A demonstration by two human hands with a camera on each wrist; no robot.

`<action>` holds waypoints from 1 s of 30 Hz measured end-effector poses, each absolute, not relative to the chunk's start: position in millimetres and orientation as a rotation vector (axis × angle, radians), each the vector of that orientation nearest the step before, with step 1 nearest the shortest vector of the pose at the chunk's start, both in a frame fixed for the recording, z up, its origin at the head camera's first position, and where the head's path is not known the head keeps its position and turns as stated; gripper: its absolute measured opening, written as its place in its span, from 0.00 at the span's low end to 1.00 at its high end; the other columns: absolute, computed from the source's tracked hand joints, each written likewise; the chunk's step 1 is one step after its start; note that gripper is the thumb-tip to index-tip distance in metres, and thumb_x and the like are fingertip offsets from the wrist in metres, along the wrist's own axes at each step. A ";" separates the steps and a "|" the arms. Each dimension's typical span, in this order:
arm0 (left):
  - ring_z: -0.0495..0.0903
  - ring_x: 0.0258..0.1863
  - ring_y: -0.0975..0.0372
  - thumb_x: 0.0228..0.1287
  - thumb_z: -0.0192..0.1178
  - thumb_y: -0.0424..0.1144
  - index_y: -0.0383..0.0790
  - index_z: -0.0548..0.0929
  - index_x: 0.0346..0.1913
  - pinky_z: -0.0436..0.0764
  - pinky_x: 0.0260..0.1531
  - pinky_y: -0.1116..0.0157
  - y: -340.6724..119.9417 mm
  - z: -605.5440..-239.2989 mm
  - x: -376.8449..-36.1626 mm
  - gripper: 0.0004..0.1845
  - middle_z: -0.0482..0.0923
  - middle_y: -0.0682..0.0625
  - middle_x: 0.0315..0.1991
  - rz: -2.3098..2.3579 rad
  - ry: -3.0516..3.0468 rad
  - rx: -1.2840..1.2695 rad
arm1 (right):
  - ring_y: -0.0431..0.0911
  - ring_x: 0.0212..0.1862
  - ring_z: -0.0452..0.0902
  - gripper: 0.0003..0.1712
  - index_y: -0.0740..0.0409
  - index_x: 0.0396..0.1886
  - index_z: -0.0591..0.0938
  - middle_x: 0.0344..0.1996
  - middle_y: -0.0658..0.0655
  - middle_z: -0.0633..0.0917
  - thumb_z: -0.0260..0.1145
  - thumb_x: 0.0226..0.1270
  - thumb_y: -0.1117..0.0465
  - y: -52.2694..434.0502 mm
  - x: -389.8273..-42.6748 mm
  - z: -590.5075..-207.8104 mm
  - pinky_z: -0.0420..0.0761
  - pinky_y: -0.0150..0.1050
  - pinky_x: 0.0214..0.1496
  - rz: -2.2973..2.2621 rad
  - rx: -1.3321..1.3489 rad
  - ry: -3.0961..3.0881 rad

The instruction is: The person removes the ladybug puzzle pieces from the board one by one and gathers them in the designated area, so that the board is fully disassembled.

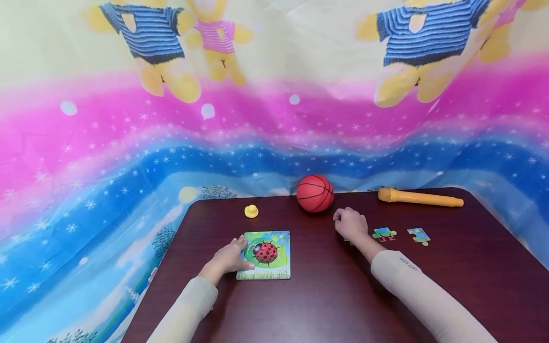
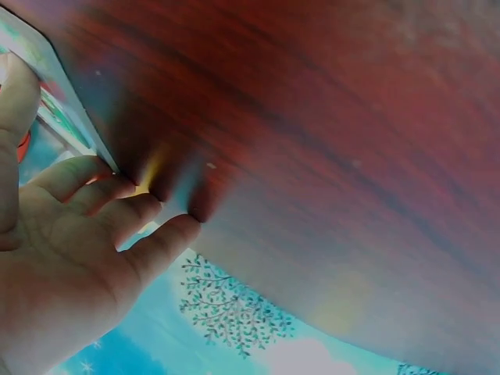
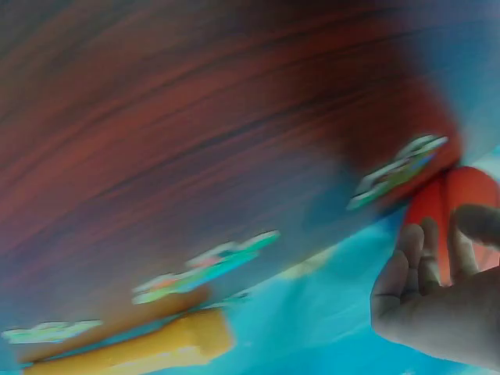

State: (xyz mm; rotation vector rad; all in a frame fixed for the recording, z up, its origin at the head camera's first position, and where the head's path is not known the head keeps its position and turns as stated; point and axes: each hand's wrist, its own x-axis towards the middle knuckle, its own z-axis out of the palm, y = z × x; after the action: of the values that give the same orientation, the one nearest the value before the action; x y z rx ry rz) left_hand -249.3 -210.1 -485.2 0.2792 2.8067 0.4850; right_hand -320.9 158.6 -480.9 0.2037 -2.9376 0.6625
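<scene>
On the dark table (image 1: 326, 295), the left hand (image 1: 229, 259) lies flat, fingers straight, on the ladybird puzzle board's (image 1: 268, 255) left edge. Right hand (image 1: 350, 224) (loosely curled, holding nothing visible) rests beside two loose puzzle pieces (image 1: 384, 233), near the orange ball (image 1: 315, 193).

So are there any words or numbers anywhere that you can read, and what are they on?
Right sleeve: a small dark print, too small and blurred to read.
Ladybird puzzle, loose puzzle pieces, ball, yellow tube, duck, backdrop cloth: pictures only, no words or numbers.
</scene>
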 end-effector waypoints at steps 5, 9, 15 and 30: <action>0.50 0.71 0.46 0.52 0.68 0.55 0.37 0.61 0.71 0.55 0.65 0.44 -203.1 -482.9 -245.6 0.47 0.52 0.40 0.73 0.335 2.886 0.316 | 0.51 0.31 0.78 0.05 0.50 0.29 0.85 0.27 0.51 0.82 0.63 0.55 0.62 110.4 -299.9 -480.6 0.75 0.50 0.34 0.447 0.460 -2.762; 0.54 0.70 0.46 0.53 0.68 0.53 0.40 0.64 0.69 0.56 0.65 0.44 -194.0 -481.5 -238.8 0.43 0.57 0.41 0.71 0.183 2.965 0.406 | 0.51 0.35 0.76 0.09 0.51 0.36 0.86 0.32 0.52 0.81 0.66 0.56 0.56 65.8 -273.5 -482.4 0.74 0.48 0.36 0.298 0.768 -2.799; 0.61 0.68 0.48 0.55 0.67 0.51 0.44 0.70 0.67 0.63 0.63 0.47 -183.9 -481.9 -234.3 0.36 0.63 0.43 0.68 0.057 3.020 0.482 | 0.52 0.49 0.72 0.30 0.54 0.52 0.82 0.51 0.57 0.78 0.68 0.55 0.41 31.7 -255.5 -485.7 0.72 0.49 0.48 0.134 0.950 -2.936; 0.57 0.67 0.39 0.66 0.55 0.55 0.53 0.67 0.69 0.72 0.52 0.43 -181.0 -487.6 -216.5 0.30 0.54 0.30 0.69 0.238 2.920 0.382 | 0.52 0.52 0.69 0.41 0.60 0.52 0.80 0.52 0.59 0.75 0.67 0.50 0.32 18.9 -242.6 -485.7 0.71 0.46 0.49 0.006 0.843 -3.028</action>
State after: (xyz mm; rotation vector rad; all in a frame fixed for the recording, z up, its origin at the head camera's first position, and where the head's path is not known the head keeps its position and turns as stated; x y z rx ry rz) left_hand -216.5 -181.0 -487.6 0.3822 2.9195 0.2377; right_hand -242.6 18.9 -485.7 0.8428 -3.0282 0.0062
